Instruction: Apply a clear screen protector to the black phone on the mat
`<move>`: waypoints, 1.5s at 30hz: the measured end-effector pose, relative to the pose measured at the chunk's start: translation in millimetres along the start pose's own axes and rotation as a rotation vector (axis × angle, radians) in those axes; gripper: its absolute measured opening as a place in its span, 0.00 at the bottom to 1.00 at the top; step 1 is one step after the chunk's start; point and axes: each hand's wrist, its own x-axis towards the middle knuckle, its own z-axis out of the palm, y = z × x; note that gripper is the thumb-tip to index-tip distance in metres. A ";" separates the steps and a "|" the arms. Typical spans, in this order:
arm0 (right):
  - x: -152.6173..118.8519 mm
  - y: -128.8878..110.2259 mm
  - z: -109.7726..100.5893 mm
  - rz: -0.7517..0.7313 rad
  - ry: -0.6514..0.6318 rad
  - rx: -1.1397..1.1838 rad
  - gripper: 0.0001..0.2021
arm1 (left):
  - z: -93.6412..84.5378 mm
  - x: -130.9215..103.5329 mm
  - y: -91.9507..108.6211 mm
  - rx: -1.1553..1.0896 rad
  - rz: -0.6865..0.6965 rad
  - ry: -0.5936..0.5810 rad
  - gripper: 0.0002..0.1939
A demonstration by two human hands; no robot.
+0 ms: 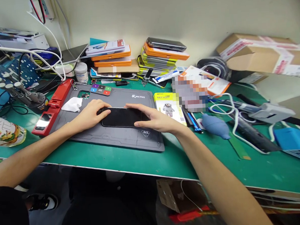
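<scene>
L hand (92, 112) & R hand (155, 119) hold phone (122, 118) by opp. ends, fingers part-curled round it. Phone's over mat (121, 140), batt. pack (169, 106) nr R hand.

The green surface (180, 163) supports a grey mat (121, 142) near its centre. Left of the mat: a labelled drink container (9, 131) and a dark cup (40, 107). Behind: a white jar (81, 74). Right: a blue air blower (216, 125) and a green strip (238, 148), apparently flat; blur limits certainty.
</scene>
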 end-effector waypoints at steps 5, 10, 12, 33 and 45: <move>0.3 -3.9 4.1 -0.063 0.068 -0.229 0.34 | -0.8 0.7 -4.7 0.151 0.094 0.016 0.19; 0.2 0.0 2.4 -0.084 0.072 -0.344 0.37 | -15.9 -1.9 -5.8 0.328 0.241 0.030 0.18; 0.0 -1.0 2.1 -0.099 0.066 -0.369 0.38 | -25.2 -2.5 -5.9 0.379 0.302 0.064 0.18; -0.3 -4.6 11.9 -0.119 0.079 -0.478 0.38 | -19.3 -11.1 2.8 0.336 0.514 -0.141 0.22; -5.9 -20.5 0.5 -0.173 0.533 0.303 0.30 | -12.2 -10.9 7.8 0.474 0.437 0.163 0.16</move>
